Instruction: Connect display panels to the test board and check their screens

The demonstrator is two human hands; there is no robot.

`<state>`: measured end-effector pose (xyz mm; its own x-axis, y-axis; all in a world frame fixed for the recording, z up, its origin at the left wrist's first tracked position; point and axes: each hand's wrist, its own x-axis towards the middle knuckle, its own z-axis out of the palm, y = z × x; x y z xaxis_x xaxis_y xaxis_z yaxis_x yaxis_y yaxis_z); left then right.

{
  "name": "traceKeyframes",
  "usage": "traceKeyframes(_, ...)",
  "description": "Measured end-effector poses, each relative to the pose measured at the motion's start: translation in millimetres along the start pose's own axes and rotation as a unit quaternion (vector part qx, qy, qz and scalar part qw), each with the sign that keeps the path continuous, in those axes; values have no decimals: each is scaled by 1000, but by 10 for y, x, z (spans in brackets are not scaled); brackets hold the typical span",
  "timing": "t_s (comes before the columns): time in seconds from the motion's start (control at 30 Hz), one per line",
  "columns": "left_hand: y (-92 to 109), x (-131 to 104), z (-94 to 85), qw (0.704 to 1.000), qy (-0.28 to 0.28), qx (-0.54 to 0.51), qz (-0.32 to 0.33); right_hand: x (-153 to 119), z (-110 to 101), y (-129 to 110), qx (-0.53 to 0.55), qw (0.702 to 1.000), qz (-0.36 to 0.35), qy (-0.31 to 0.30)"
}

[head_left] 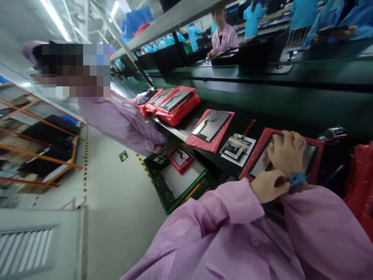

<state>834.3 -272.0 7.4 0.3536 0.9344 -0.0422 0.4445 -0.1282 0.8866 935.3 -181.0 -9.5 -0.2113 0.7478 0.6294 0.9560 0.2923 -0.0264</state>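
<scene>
My left hand (268, 186) is at my right wrist, its thumb and fingers pinched on the blue wristband (297, 179). Over a flat screen panel (309, 155) hovers or rests my right hand (287, 151), fingers spread and bent, holding nothing I can see. That panel lies on a red bubble-wrap sheet (264, 136), partly hidden by both hands. Just left of it, a circuit assembly (235, 147) with an orange ribbon cable (249, 126) lies on a white sheet. Further left, another panel (211, 124) sits on red bubble wrap (224, 132).
Stacked panels in red wrap (177, 107) stand at the bench's far left. A green crate (163, 194) holds a wrapped panel (180, 158); a co-worker's arm (116, 124) reaches over it. Red bubble wrap (359, 179) and a shiny metal object (332, 134) are at right.
</scene>
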Motion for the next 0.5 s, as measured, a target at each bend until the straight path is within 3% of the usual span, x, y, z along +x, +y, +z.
traceKeyframes(0.07, 14, 16, 5, 991, -26, -111, -65, -2, -3, 15, -3, 1000, 12, 5)
traceKeyframes(0.17, 25, 5, 20, 934, -46, -302, -184, -8, -7, 35, 0, 1000, 27, 6)
traceKeyframes(0.23, 25, -25, 47, 903, -28, -366, -225, -13, -3, 46, 4, 999, 39, 1)
traceKeyframes(0.4, 7, -110, 156, 893, 38, -394, -214, -14, 29, 80, 4, 997, 75, -7)
traceKeyframes(0.5, 16, -162, 195, 891, 22, -398, -217, -14, 0, 97, 23, 996, 84, -26)
